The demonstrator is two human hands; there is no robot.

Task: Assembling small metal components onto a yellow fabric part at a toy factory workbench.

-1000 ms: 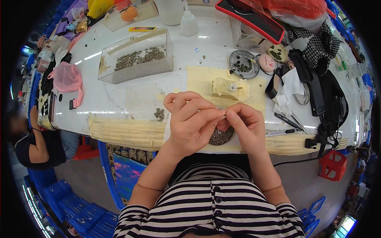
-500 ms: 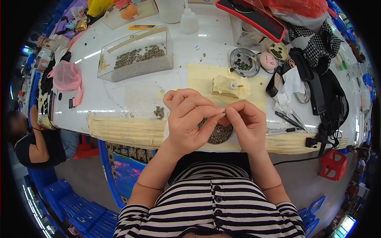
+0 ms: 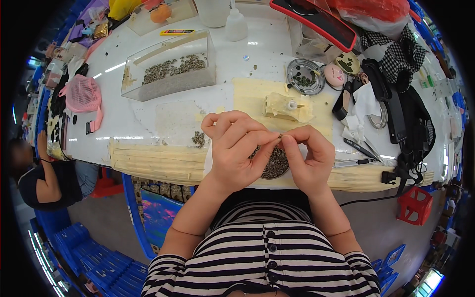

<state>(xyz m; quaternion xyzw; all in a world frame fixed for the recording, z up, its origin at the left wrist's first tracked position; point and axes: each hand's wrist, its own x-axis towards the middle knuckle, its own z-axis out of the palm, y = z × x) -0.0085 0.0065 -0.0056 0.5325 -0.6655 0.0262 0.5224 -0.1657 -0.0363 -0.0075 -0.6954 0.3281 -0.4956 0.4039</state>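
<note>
At the far left, a pink mesh pouch (image 3: 83, 94) slumps in soft folds on the glossy white tabletop (image 3: 131, 116). Right of it stands a long rectangular box (image 3: 148, 92) of clear, rigid plastic, strewn inside with coarse grey-brown bits (image 3: 173, 69). Ridged layers of cream tape (image 3: 153, 159) pad the near edge, and a loose, crumbly heap (image 3: 198, 139) lies just beside the left hand (image 3: 237, 156). That hand's grip is pinched at thumb and forefinger, the other fingers bent, on a tiny piece (image 3: 280, 136) too small to read in shape. The piece sits above the round dish (image 3: 275, 178), which is filled with dark, gritty grains and partly hidden by the fingers. The right hand (image 3: 312, 158) meets it from the other side, its grip likewise pressed together on the piece at thumb and forefinger. Beyond the hands is a blocky form wrapped in wrinkled cream tape (image 3: 279, 110). Farther right come a round, shallow dish (image 3: 319, 89) with dark green chips, slim pointed tweezers (image 3: 372, 150) and a crumpled black-and-white checked cloth (image 3: 397, 64).
</note>
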